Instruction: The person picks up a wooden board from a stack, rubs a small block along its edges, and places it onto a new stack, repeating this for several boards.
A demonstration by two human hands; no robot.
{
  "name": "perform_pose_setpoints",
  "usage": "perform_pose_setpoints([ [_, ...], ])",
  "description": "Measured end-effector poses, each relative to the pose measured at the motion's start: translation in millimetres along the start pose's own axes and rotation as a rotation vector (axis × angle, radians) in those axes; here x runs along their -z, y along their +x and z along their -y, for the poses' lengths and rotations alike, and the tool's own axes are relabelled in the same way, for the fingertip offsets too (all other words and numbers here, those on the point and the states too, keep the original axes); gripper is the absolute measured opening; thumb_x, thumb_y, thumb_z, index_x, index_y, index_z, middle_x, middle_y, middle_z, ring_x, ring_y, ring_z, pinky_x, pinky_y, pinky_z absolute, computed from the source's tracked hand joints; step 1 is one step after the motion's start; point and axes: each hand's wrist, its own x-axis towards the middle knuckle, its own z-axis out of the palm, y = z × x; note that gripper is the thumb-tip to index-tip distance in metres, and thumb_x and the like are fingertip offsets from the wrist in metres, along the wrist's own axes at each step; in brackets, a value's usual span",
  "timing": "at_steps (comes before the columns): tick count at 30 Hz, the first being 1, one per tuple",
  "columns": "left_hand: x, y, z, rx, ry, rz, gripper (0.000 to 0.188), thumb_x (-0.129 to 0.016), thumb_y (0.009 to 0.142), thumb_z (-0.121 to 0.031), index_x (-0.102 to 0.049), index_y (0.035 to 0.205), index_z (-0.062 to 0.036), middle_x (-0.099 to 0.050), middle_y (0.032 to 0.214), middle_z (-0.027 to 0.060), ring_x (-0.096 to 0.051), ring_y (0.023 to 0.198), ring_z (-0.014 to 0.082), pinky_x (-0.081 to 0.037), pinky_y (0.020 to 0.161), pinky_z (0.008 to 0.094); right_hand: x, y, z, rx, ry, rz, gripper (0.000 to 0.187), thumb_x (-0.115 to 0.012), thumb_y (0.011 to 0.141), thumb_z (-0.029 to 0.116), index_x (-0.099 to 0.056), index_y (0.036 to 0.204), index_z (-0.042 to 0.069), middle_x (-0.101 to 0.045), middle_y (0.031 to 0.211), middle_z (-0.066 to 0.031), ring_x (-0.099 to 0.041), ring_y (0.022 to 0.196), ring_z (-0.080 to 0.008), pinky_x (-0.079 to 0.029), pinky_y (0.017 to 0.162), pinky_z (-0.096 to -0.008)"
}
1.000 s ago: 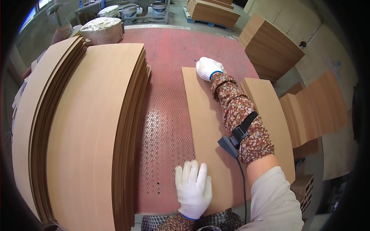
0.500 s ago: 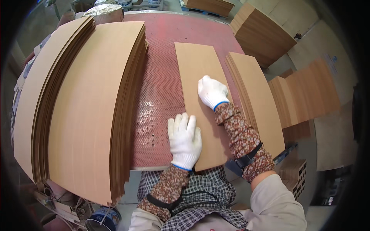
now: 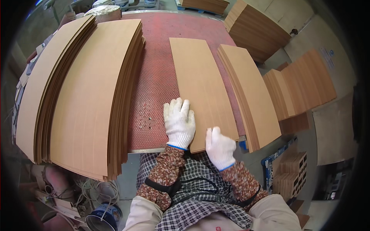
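Observation:
A long light-brown wooden board [image 3: 204, 84] lies lengthwise before me on the red mesh-topped table [image 3: 154, 77]. My left hand [image 3: 179, 123], in a white knitted glove, rests against the board's left edge near its close end, with its fingers stretched out. At the board's near end is my right hand [image 3: 221, 148], gloved too, with its fingers curled closed. Whatever it may hold is hidden. To the right of the board stands a low stack of similar boards [image 3: 252, 92].
Two taller board stacks, an inner one [image 3: 96, 92] and an outer one [image 3: 46, 88], fill the table's left side. More stacked boards [image 3: 256, 32] stand beyond the far right corner, with another stack [image 3: 308, 82] at the right. A blue bucket [image 3: 104, 217] sits on the floor below left.
My right hand has come down along the board from its middle to its near end, still closed. The left hand stays beside the left edge. The whole view has shifted slightly.

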Motion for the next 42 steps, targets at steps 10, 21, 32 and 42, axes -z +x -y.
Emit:
perform_pose_setpoints([
  [10, 2, -4, 9, -0.095, -0.046, 0.046, 0.025, -0.070, 0.089, -0.010, -0.065, 0.113, -0.0016, -0.063, 0.109, 0.0150, -0.059, 0.102, 0.0350, -0.048, 0.093, 0.0464, 1, -57, -10, 0.021, 0.160, -0.160, 0.031, -0.063, 0.108, 0.026, -0.052, 0.084, 0.010, -0.058, 0.053, -0.0124, -0.062, 0.046, -0.0340, -0.047, 0.044, -0.0466],
  [21, -1, -1, 10, -0.052, -0.069, 0.064, 0.024, -0.068, 0.090, -0.009, -0.061, 0.110, 0.0005, -0.061, 0.105, 0.0163, -0.056, 0.097, 0.0383, -0.047, 0.091, 0.0481, 9, -57, 6, 0.103, 0.072, -0.059, 0.029, -0.064, 0.106, 0.029, -0.052, 0.085, 0.012, -0.061, 0.053, -0.0076, -0.064, 0.044, -0.0271, -0.048, 0.041, -0.0406],
  [32, -2, -3, 21, -0.043, -0.039, 0.077, 0.031, -0.069, 0.090, -0.010, -0.064, 0.117, 0.0044, -0.064, 0.112, 0.0205, -0.058, 0.103, 0.0404, -0.048, 0.096, 0.0498, -2, 28, 24, 0.082, 0.043, 0.084, 0.028, -0.056, 0.107, 0.031, -0.057, 0.090, 0.008, -0.068, 0.061, -0.0134, -0.071, 0.054, -0.0342, -0.055, 0.050, -0.0490],
  [42, -8, 15, 19, -0.037, 0.023, 0.074, 0.046, -0.069, 0.093, -0.013, -0.062, 0.133, 0.0093, -0.066, 0.132, 0.0274, -0.058, 0.129, 0.0462, -0.040, 0.118, 0.0570, -8, 265, 48, 0.014, -0.002, 0.198, 0.035, -0.053, 0.106, 0.034, -0.070, 0.112, 0.004, -0.080, 0.097, -0.0228, -0.080, 0.092, -0.0409, -0.062, 0.078, -0.0549],
])
